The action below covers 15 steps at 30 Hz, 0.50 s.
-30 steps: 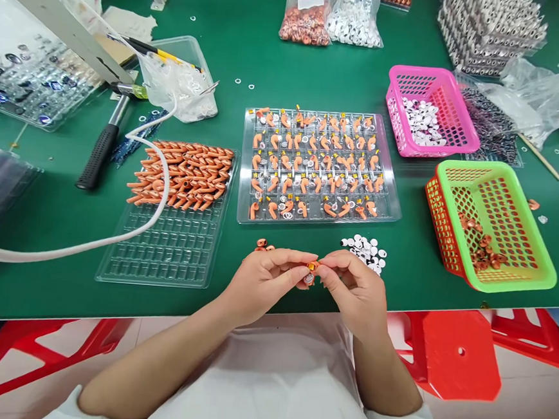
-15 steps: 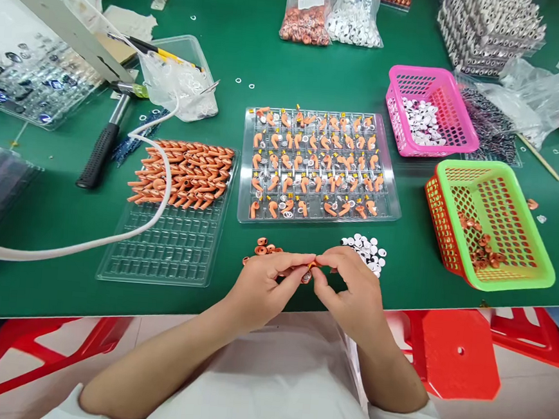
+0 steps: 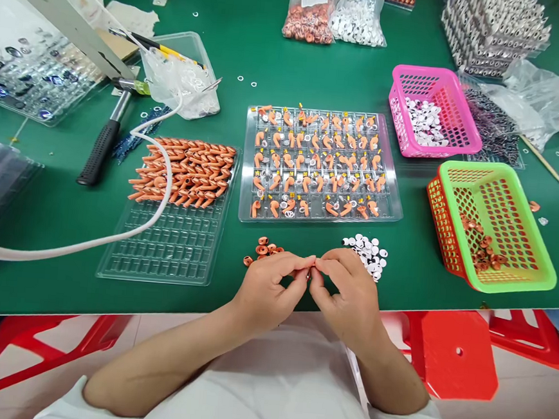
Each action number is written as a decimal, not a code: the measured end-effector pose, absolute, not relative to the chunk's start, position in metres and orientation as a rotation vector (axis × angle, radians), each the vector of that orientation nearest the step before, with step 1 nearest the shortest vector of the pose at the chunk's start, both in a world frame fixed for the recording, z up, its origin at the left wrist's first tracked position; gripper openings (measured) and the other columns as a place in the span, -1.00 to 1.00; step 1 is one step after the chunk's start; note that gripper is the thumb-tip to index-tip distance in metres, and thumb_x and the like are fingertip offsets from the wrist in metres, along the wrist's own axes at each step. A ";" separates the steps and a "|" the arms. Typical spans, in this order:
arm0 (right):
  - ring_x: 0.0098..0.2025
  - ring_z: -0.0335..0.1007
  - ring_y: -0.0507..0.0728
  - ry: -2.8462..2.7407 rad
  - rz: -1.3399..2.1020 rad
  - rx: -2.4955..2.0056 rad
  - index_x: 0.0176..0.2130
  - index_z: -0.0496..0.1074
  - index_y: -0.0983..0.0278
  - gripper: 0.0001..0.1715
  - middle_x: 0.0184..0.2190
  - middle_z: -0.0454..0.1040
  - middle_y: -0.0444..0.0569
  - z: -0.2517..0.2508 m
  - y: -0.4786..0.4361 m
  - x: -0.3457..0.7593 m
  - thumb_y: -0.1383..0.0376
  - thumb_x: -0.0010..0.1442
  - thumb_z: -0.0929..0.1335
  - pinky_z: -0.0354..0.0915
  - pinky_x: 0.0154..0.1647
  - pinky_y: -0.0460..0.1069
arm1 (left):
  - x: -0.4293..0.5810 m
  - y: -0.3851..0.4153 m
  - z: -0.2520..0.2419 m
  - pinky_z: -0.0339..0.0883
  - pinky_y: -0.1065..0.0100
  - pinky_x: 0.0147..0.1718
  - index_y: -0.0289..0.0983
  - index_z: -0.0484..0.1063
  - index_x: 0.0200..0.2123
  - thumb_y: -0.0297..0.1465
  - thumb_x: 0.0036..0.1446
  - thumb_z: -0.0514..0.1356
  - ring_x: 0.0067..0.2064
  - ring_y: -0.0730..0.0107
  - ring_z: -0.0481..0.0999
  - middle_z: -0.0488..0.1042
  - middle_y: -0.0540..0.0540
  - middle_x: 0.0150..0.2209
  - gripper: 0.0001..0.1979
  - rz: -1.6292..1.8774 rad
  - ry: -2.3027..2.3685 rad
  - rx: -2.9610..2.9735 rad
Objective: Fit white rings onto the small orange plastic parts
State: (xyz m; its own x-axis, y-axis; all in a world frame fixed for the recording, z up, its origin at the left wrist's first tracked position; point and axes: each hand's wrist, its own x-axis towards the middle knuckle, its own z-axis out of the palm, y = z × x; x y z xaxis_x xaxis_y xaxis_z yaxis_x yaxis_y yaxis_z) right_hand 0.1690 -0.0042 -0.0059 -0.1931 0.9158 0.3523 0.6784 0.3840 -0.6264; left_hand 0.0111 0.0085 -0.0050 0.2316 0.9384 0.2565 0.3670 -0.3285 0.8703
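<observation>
My left hand (image 3: 270,289) and my right hand (image 3: 349,292) meet fingertip to fingertip over the near edge of the table. Both pinch one small copper-coloured part (image 3: 309,273), almost wholly hidden by the fingers. Several round copper caps (image 3: 262,250) lie just beyond my left hand. Beside my right hand is a loose heap of white discs (image 3: 373,259), some with black showing. Beyond both hands, a clear compartment tray (image 3: 320,220) holds rows of bent orange pieces with yellow tips.
On the left, stacked copper tubes (image 3: 185,173) fill the back of another clear tray (image 3: 159,268), and a white hose (image 3: 112,238) crosses it. A hammer (image 3: 101,150) lies farther left. On the right stand a pink basket (image 3: 432,150) of white discs and a green basket (image 3: 515,286) with copper parts.
My fingertips have closed in over the small copper-coloured part, which showed more clearly before. Both hands stay in nearly the same place; the view has shifted slightly.
</observation>
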 end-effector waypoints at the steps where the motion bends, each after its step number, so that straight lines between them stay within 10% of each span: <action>1: -0.31 0.39 0.12 -1.945 0.431 -1.357 -0.33 0.38 0.22 -0.82 -0.38 0.46 -0.03 -0.006 -0.004 0.168 0.49 0.22 0.33 0.37 -0.33 0.02 | 0.011 0.008 -0.005 0.44 0.48 -0.37 -0.28 0.62 -0.25 -0.62 0.13 0.19 -0.44 0.47 0.57 0.63 -0.05 -0.43 -0.77 1.072 1.205 1.818; 15: -0.32 0.37 0.10 -1.890 0.520 -1.330 -0.33 0.38 0.23 -0.83 -0.38 0.43 -0.04 -0.011 -0.004 0.168 0.50 0.20 0.32 0.36 -0.33 -0.01 | 0.009 0.012 0.003 0.48 0.44 -0.35 -0.30 0.60 -0.26 -0.52 0.17 0.16 -0.39 0.42 0.60 0.65 -0.07 -0.39 -0.81 0.850 1.215 1.571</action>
State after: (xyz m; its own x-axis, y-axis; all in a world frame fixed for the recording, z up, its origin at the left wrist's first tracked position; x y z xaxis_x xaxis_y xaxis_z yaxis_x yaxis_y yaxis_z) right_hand 0.1683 -0.0037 -0.0109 -0.1750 0.9221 0.3452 0.6156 0.3761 -0.6926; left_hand 0.0088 0.0116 0.0026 0.2669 0.9635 -0.0222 0.3089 -0.0637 0.9490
